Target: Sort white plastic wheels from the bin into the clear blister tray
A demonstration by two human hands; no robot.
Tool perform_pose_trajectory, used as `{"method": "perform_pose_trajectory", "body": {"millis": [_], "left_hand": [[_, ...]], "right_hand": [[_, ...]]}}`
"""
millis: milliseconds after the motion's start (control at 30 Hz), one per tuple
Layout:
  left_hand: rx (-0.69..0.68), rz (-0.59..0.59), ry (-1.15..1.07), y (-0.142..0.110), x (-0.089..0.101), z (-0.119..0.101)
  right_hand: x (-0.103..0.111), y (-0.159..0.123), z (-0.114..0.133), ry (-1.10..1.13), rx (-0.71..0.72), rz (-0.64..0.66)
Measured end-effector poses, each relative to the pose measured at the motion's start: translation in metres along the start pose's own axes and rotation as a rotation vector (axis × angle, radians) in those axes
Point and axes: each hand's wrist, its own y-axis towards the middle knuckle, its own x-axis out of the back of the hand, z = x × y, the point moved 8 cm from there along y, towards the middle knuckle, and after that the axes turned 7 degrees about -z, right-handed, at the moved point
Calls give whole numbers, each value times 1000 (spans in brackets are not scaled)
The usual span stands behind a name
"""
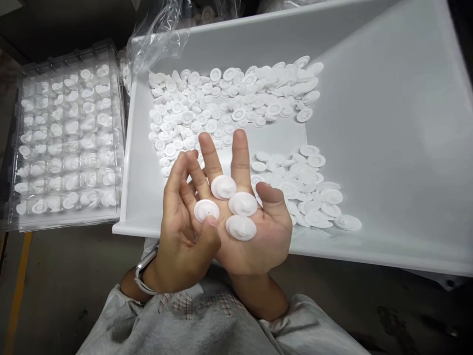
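My right hand [254, 236] lies palm up over the near edge of a white tray [388, 148], fingers stretched out, with several white plastic gears [242, 217] resting on the palm and finger bases. My left hand [185, 231], with a watch at the wrist, reaches across it; its thumb and fingers touch one gear [206, 210] on the right hand's fingers. A large spread of small white gears [221, 106] fills the tray's far left. A smaller heap of bigger gears [314, 190] lies just right of my right hand.
A clear plastic blister tray [66, 138] with rows of pockets holding white gears sits to the left of the white tray. A crumpled clear plastic bag [158, 34] hangs over the white tray's far left corner. Grey-sleeved arms fill the bottom.
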Motion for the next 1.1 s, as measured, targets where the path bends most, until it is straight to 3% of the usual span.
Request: {"method": "perform_pose_trajectory", "body": {"millis": [333, 733, 1100], "left_hand": [[-61, 17, -39, -1, 1, 4], [267, -103, -390, 0, 7, 16], [328, -90, -435, -5, 4, 22]], "right_hand": [[0, 1, 2, 32, 11, 19], [2, -2, 3, 4, 29, 8], [1, -1, 2, 41, 2, 35]]}}
